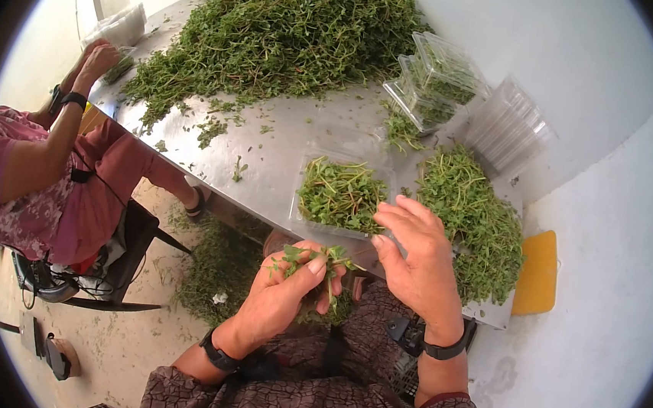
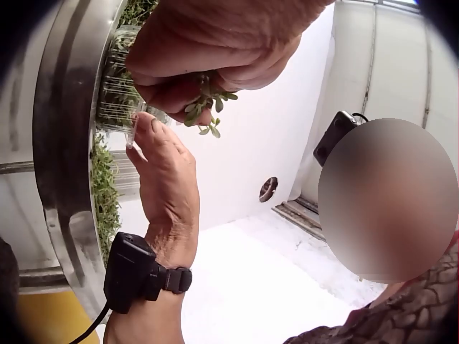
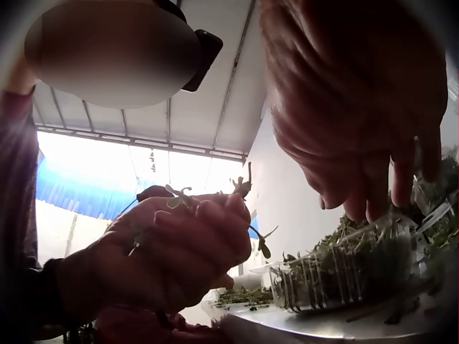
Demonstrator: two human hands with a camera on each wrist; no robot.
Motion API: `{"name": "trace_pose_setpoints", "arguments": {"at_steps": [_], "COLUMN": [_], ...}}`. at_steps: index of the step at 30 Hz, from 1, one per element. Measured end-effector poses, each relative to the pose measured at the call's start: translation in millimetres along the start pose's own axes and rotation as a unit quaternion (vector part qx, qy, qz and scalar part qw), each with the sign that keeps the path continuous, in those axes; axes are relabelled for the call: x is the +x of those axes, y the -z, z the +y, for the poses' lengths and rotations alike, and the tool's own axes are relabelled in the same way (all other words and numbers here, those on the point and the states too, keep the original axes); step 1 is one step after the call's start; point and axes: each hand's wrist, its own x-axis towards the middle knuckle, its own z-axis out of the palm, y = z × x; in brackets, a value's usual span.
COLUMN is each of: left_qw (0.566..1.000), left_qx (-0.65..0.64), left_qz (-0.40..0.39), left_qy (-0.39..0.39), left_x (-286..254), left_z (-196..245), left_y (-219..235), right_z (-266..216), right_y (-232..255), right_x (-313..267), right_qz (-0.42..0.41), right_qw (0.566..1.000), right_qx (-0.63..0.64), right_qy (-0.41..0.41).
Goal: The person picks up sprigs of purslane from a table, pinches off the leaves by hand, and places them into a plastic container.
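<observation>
My left hand (image 1: 279, 298) grips a small bunch of purslane sprigs (image 1: 291, 259), low in front of the table's edge. Leaves and stems stick out past the thumb and fingers; the left wrist view shows small leaves (image 2: 209, 130) poking from the fist. My right hand (image 1: 423, 261) hovers at the near right corner of a clear plastic box (image 1: 294, 204), with fingers extended and thumb apart. Its fingertips are right by the rim. Cut purslane (image 1: 341, 193) fills the box; the right wrist view shows the ribbed wall (image 3: 287, 287) below the right fingers.
A large heap of greens (image 1: 293, 40) covers the metal table's (image 1: 254, 148) far side. A smaller pile (image 1: 478, 224) lies right. Filled boxes (image 1: 432, 82) and nested empty ones (image 1: 509, 126) stand by the wall. Another person (image 1: 60, 175) sits at left. A yellow board (image 1: 537, 274) leans right.
</observation>
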Motion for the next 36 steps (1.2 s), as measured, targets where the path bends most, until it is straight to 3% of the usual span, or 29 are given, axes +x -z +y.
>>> {"name": "trace_pose_setpoints", "arguments": {"at_steps": [4, 9, 11, 13, 15, 17, 23, 27, 32, 36], "left_qw": [1.0, 0.994, 0.992, 0.99, 0.988, 0.99, 0.989, 0.987, 0.983, 0.981], "left_qx": [-0.008, -0.097, -0.11, -0.122, -0.129, -0.12, -0.027, -0.03, -0.075, -0.109], "left_qz": [-0.002, -0.042, -0.053, -0.067, -0.067, -0.052, -0.082, -0.116, -0.129, -0.13], "left_qy": [-0.014, 0.008, 0.022, 0.036, 0.047, 0.06, 0.123, 0.109, 0.105, 0.098], "left_x": [0.9, -0.9, -0.9, -2.0, -3.8, -5.0, -2.6, -0.4, 1.9, 2.9], "left_z": [4.7, 4.9, 4.0, 2.7, 0.4, 0.8, -3.3, -2.7, -6.6, -13.0], "left_y": [-2.0, -0.2, 0.4, -1.0, -4.5, -7.1, -6.5, -7.0, -2.4, 2.5], "right_z": [-8.1, -23.2, -25.5, -30.8, -31.3, -34.3, -35.7, -40.4, -38.5, -39.8], "right_y": [15.3, 19.8, 12.8, 6.6, 2.1, 0.7, 4.4, 2.9, -1.2, 1.3], "right_x": [-2.0, -15.3, -20.0, -25.4, -29.8, -34.1, -36.2, -33.0, -37.1, -38.0], "right_qz": [0.031, 0.022, 0.007, -0.029, -0.036, -0.063, -0.1, -0.117, -0.043, 0.003], "right_qw": [0.999, 0.977, 0.973, 0.955, 0.956, 0.923, 0.88, 0.861, 0.895, 0.892], "right_qx": [0.008, 0.211, 0.229, 0.293, 0.289, 0.369, 0.434, 0.461, 0.418, 0.426], "right_qy": [0.011, -0.017, -0.002, -0.048, -0.036, -0.088, -0.167, -0.182, -0.151, -0.152]}}
